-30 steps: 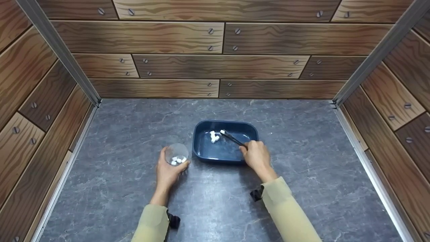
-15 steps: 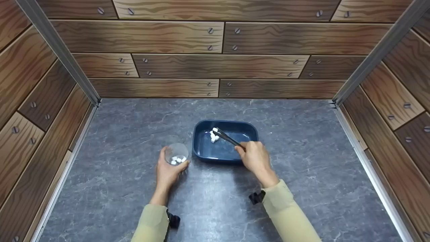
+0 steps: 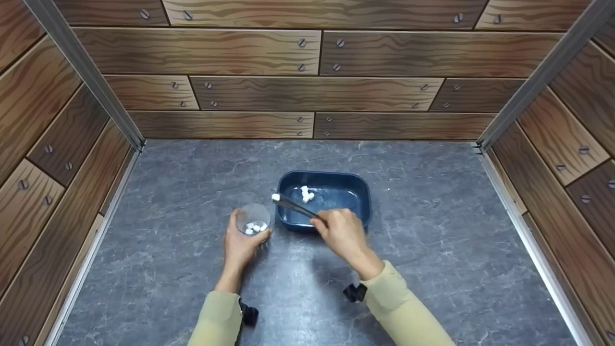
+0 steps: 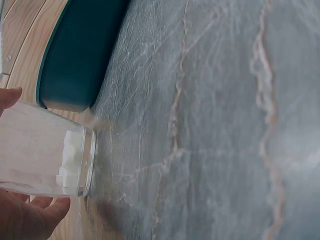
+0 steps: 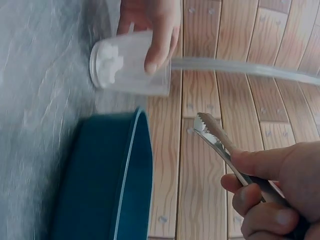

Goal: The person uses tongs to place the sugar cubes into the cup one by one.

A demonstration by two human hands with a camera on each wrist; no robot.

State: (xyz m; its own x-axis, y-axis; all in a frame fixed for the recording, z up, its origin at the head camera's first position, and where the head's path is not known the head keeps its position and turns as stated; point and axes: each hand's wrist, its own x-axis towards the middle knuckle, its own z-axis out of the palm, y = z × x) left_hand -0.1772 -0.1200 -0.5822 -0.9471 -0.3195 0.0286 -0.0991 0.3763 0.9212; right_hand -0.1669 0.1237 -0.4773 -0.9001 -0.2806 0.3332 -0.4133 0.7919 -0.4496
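Note:
My left hand (image 3: pixel 241 245) grips a clear glass (image 3: pixel 254 214) that stands on the table left of a dark blue dish. Several white cubes (image 4: pixel 71 157) lie at the bottom of the glass. In my right hand (image 3: pixel 342 233) are metal tongs (image 3: pixel 298 207), held with thumb and fingers. Their toothed tips pinch one white cube (image 5: pixel 200 123), raised over the left rim of the dish (image 3: pixel 323 226), close to the glass mouth. A small cluster of white cubes (image 3: pixel 306 195) rests inside the dish, toward its left side.
The grey marbled tabletop (image 3: pixel 432 216) is bounded by wood-patterned walls (image 3: pixel 307 91) at the back and both sides. Metal rails (image 3: pixel 523 226) run along the side edges.
The tongs picked a cube from the cluster and moved left with it, from inside the dish to its left rim. My left hand and the glass have stayed in place.

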